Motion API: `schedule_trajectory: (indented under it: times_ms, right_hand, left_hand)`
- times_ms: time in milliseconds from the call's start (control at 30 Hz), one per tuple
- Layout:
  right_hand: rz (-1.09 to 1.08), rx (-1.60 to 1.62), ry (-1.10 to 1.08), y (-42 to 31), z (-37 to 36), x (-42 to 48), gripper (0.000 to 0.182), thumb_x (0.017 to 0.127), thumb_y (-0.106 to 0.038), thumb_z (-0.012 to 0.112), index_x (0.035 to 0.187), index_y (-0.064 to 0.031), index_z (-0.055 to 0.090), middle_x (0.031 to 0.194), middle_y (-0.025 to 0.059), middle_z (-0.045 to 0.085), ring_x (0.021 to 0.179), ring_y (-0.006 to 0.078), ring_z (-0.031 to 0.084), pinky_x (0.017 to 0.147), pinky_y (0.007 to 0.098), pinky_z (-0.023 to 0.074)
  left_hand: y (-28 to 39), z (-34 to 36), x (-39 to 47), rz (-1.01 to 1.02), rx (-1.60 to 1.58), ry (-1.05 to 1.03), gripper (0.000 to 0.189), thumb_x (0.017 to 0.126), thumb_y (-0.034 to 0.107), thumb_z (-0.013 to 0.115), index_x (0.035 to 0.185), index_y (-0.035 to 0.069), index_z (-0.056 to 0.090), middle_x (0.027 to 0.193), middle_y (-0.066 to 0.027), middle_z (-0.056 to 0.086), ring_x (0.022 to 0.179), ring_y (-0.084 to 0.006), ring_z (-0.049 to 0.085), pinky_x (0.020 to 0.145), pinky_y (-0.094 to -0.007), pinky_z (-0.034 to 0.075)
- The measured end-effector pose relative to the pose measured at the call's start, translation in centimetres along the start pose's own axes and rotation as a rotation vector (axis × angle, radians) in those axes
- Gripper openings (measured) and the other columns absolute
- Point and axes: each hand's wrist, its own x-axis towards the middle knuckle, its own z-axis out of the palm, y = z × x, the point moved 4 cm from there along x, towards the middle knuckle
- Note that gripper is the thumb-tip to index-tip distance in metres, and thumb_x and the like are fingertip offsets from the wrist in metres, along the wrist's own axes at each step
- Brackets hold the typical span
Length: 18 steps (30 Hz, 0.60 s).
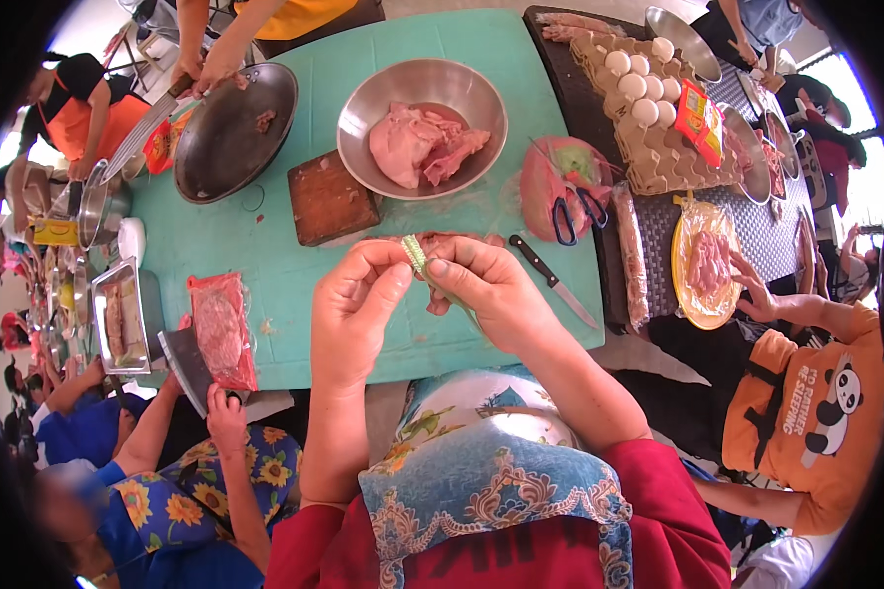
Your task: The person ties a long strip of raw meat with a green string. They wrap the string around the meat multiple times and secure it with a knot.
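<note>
Between them, my left hand [361,298] and my right hand [490,294] pinch a narrow green woven strip [415,254]. Its lower end hangs below my right thumb. Behind my fingers, raw meat [457,239] lies on the green tablecloth [427,353], largely hidden by my hands. Farther off stands a steel bowl [350,132] with pieces of raw meat [412,143] in it. Its rim overlaps a wooden chopping block [331,199]. To the right of my right hand lies a black-handled knife [556,283].
Blue-handled scissors [578,213] rest on a pink plastic bag [534,184]. At left, a co-worker holds a cleaver [191,364] beside packed ground meat [219,327]. Across, another person's hands hold a large knife [144,132] near a dark pan [225,158]. An egg tray [641,158] stands right.
</note>
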Motion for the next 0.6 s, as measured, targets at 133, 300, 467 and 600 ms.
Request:
schedule_trajectory:
  times_ms: [133,300,467,600]
  right_hand:
    - [-0.004,-0.138,0.019,-0.26,0.40,-0.12,0.017,0.091,-0.016,0.051,0.093,0.0007,0.056,0.078,0.0001,0.054,0.069,0.0072,0.051,0.065,0.0225,0.0432]
    - [-0.007,-0.188,0.015,-0.29,0.77,-0.27,0.018,0.090,-0.016,0.052,0.092,0.0012,0.057,0.075,-0.0007,0.053,0.069,0.0066,0.050,0.065,0.0222,0.0428]
    - [0.007,-0.193,0.030,0.02,0.92,-0.31,0.017,0.090,-0.015,0.052,0.092,0.0016,0.057,0.077,-0.0005,0.054,0.069,0.0068,0.051,0.065,0.0221,0.0428]
    - [0.015,-0.227,0.036,-0.04,1.06,-0.27,0.017,0.090,-0.014,0.052,0.092,0.0016,0.057,0.078,-0.0003,0.055,0.069,0.0067,0.051,0.066,0.0219,0.0430]
  left_hand:
    - [-0.23,-0.52,-0.22,0.037,0.093,-0.020,0.007,0.083,-0.004,0.054,0.089,-0.003,0.057,0.089,-0.0039,0.056,0.079,-0.0082,0.052,0.070,-0.0214,0.042]
    - [-0.05,-0.70,-0.52,0.055,0.137,0.007,0.005,0.082,-0.003,0.054,0.087,-0.002,0.056,0.086,-0.0033,0.055,0.076,-0.0073,0.050,0.068,-0.0208,0.042]
    - [-0.07,-0.85,-0.63,0.052,0.265,0.012,0.004,0.082,-0.001,0.053,0.086,-0.001,0.055,0.082,-0.0018,0.055,0.073,-0.0060,0.049,0.065,-0.0198,0.041]
    - [-0.16,-0.93,-0.74,0.050,0.280,0.023,0.004,0.083,0.000,0.052,0.086,-0.001,0.055,0.082,-0.0015,0.055,0.071,-0.0052,0.048,0.064,-0.0191,0.040]
